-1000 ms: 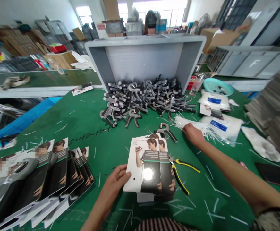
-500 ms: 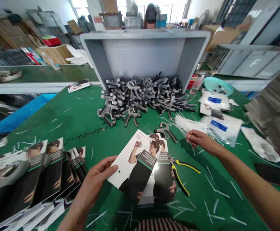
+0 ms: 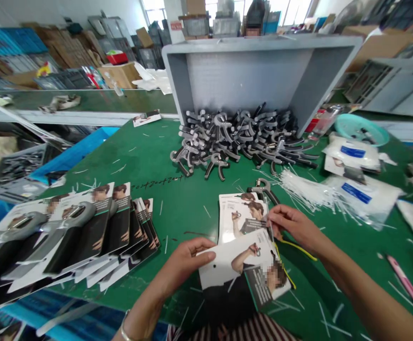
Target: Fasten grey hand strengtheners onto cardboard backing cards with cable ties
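And here, at lower centre of the frame, the left hand (image 3: 188,255) pinches a card (image 3: 240,274) by its edge, thumb on top, fingers tucked beneath, the card tilted over the near side of a stack (image 3: 240,220). Just right of it, the right hand (image 3: 293,227) has thumb and fingertips pressed together on a thin pale tie (image 3: 271,231), right up at the card's edge; whether it's through a hole, I can't tell. Looks to me like the threading step: card ready, tie on its way in, no grip on this card yet. The next move, I'd judge, calls for the tie's end to find its hole, then the lone grip (image 3: 270,192), lying just beyond the stack. Yellow-handled pliers (image 3: 300,250) lie by the right hand; loose ties (image 3: 300,187) fan out at centre right. Over at lower left, leaning cards (image 3: 121,232), the nearest bearing grips. Now the lettering: the stack's top card seems to say ADJUSTABLE, the rest too soft; a scrawl (image 3: 156,182) on the green table (image 3: 192,208) looks like "200+" repeated; the blue labels (image 3: 356,192) at right and the red sign (image 3: 176,25) up top won't resolve, and no brand is legible.
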Demonstrator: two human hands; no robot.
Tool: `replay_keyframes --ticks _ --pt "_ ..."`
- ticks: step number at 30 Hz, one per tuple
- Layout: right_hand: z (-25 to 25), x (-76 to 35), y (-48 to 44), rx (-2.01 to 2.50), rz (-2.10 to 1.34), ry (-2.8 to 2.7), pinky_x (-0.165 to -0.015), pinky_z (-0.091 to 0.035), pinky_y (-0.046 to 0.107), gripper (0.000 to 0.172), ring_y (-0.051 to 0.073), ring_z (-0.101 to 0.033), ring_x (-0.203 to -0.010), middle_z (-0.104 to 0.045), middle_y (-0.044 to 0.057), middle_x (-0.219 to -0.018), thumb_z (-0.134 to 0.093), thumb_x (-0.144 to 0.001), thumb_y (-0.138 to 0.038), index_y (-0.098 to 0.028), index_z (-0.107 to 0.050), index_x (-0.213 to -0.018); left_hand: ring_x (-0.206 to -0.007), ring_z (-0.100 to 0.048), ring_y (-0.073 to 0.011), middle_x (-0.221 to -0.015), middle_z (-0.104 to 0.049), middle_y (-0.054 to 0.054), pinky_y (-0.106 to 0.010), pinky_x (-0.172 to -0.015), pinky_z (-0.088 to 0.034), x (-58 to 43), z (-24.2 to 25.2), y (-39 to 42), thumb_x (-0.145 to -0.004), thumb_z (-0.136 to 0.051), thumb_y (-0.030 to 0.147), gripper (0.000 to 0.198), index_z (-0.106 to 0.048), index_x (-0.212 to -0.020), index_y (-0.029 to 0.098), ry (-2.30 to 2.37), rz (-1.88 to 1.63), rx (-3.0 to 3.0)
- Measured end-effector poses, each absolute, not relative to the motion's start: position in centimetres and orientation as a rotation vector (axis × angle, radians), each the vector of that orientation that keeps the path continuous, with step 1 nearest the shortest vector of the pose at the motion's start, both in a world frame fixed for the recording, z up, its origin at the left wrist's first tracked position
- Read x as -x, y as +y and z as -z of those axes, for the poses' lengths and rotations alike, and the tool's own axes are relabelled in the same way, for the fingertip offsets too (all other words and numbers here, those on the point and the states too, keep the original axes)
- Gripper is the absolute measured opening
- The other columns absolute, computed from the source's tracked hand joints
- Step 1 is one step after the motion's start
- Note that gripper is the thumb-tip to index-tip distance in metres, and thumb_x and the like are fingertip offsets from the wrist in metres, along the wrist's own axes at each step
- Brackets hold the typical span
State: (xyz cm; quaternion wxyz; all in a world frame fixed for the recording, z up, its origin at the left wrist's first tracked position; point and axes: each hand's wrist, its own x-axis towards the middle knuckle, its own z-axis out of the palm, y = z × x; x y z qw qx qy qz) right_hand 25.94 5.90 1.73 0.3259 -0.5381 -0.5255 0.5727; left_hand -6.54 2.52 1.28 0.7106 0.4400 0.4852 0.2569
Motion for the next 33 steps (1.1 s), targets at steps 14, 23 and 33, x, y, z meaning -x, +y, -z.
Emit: replay_keyframes --ticks 14,23,33 --pt "-4.0 -14.8 6.5 1.005 -1.008 -1.484 -0.071 -0.062 0.034 0.014 0.018 -0.073 -0.080 -0.070 0.005 -0.096 -0.052 -0.098 -0.037 -0.023 -0.050 -0.100 -0.042 -0.037 -0.0069 -0.055 -0.049 0.004 -0.020 -0.039 -0.025 5.0 0.2 7.3 -0.085 -0.056 0.059 0.046 -0.067 -0.083 0.014 1.200 -0.893 -1.188" --pt "-1.5 -14.1 6.8 1.029 -0.915 -1.564 -0.071 -0.060 0.034 0.012 0.019 -0.073 -0.086 -0.071 0.007 -0.102 -0.048 -0.100 -0.036 -0.025 -0.048 -0.105 -0.045 -0.038 -0.0085 -0.054 -0.048 0.004 -0.021 -0.043 -0.027 5.4 0.8 8.2 -0.085 -0.056 0.060 0.047 -0.068 -0.083 0.014 1.245 -0.890 -1.237" --pt "1.2 -13.5 9.4 1.133 -0.696 -1.979 -0.091 -0.048 0.043 0.010 0.024 -0.062 -0.101 -0.067 0.009 -0.106 -0.048 -0.099 -0.027 -0.023 -0.056 -0.102 -0.054 -0.040 -0.0104 -0.058 -0.050 0.003 -0.022 -0.051 -0.030 5.0 2.3 9.8 -0.084 -0.058 0.055 0.042 -0.063 -0.071 0.015 1.237 -0.864 -1.233"
